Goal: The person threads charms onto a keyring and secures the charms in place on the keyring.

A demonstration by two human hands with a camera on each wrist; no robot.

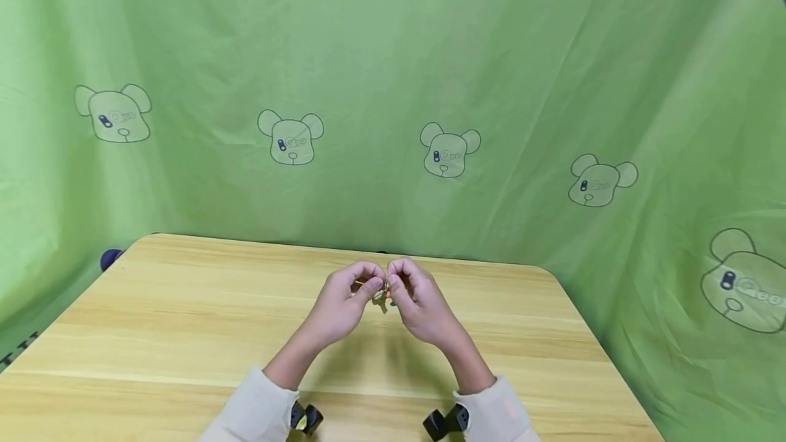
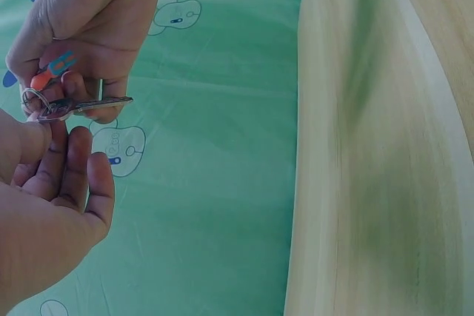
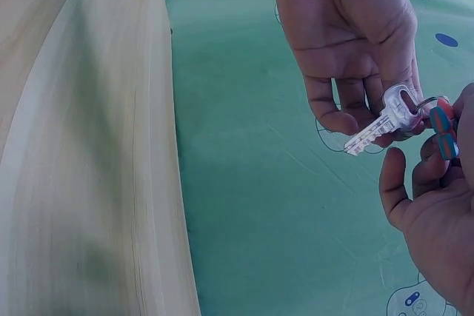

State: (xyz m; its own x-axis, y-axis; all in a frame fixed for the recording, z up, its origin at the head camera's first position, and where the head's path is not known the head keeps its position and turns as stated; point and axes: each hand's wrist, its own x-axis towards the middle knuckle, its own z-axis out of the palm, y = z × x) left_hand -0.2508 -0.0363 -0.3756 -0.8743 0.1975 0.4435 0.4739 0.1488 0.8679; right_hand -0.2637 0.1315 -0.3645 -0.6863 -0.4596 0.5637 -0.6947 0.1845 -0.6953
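Note:
Both hands meet above the middle of the table, around a silver key (image 3: 385, 121) on a thin metal key ring (image 3: 429, 101). In the head view, my left hand (image 1: 340, 302) pinches the key near its bow between thumb and fingertips. My right hand (image 1: 424, 302) pinches the key ring from the other side; its exact grip is partly hidden by the fingers. A small orange and teal charm (image 2: 53, 70) hangs at the ring beside the right fingers. The key's toothed blade points away from the ring, free of the fingers in the right wrist view.
The light wooden table (image 1: 184, 319) has rounded far corners. Behind it and along the sides hangs a green curtain (image 1: 368, 53) printed with bear heads. Each sleeve end carries a small black camera, the left camera (image 1: 307, 419) and the right camera (image 1: 445, 421).

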